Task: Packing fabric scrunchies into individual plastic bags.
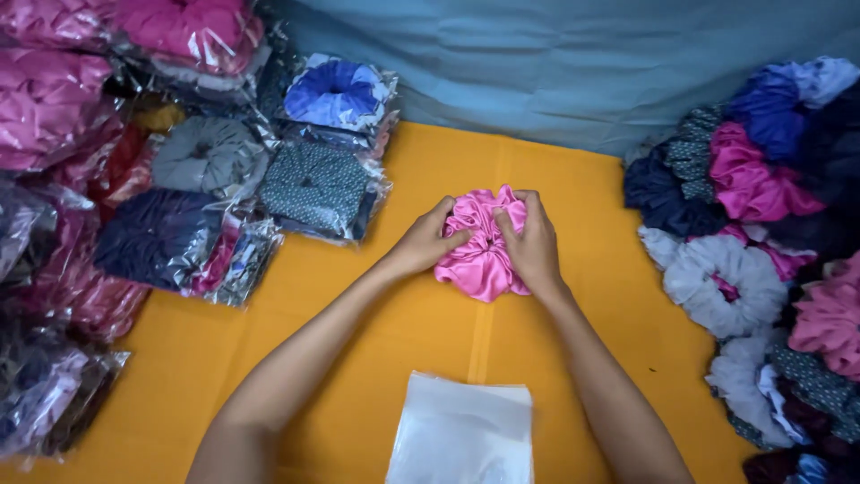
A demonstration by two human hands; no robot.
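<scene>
Nearest the camera, a stack of clear flat plastic bags [463, 432] lies on the orange cloth-covered table [358, 358], its lower edge cut off by the frame. Beyond it, the left hand [423, 244] and right hand [530, 244] press together on a glossy pink satin scrunchie [484, 255] at the table's middle, thumbs dug into its centre, hiding its sides. Left, bagged scrunchies [206, 179] pile up, glare blurring several. Right, a heap of loose scrunchies [752, 251] runs out of view. Behind hangs a blue-grey cloth [582, 63].
</scene>
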